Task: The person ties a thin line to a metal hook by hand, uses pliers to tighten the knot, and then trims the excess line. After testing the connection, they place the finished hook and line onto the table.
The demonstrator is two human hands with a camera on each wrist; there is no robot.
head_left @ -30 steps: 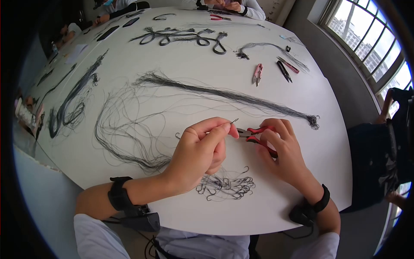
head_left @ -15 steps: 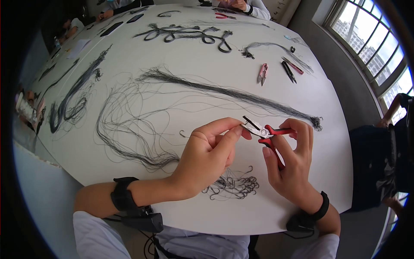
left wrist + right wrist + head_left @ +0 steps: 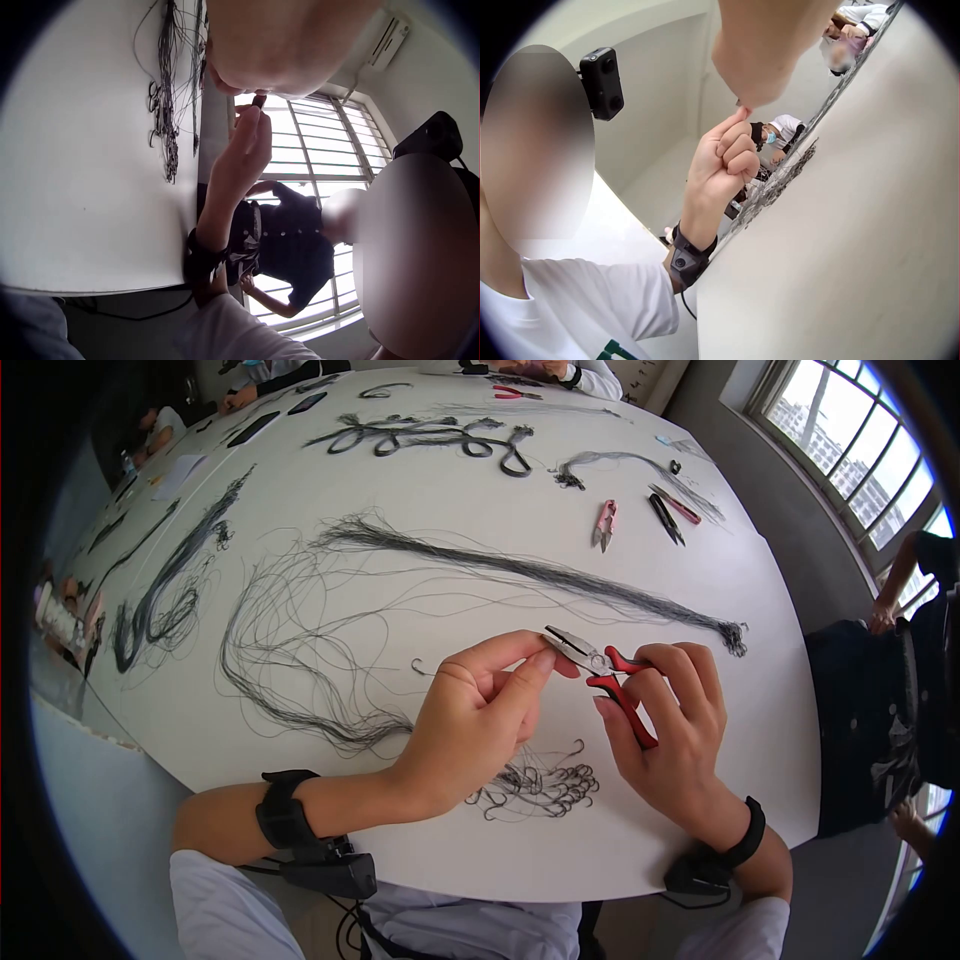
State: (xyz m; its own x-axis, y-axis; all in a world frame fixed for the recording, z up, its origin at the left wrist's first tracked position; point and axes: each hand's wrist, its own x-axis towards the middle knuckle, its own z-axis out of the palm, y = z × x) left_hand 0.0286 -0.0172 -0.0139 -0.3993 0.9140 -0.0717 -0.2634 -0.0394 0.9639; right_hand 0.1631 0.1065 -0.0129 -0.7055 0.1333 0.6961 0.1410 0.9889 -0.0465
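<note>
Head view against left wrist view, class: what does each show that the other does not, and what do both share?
Only the head view shows the pink snips and the silver head of the pliers. Only the left wrist view shows the white wall unit and the head-worn camera. Both share the left hand, right hand, hooked strands, table and barred window.

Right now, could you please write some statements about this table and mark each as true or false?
1. The right hand holds red-handled pliers. True.
2. The left hand lies flat on the table. False: it is raised, close to the pliers.
3. Many hooks lie on the table. True.
4. The pink scissors lie under the hooks. False: they lie apart, beyond the long bundle of dark threads.
5. In the head view, black scissors lie right of the pink ones. True.
</note>
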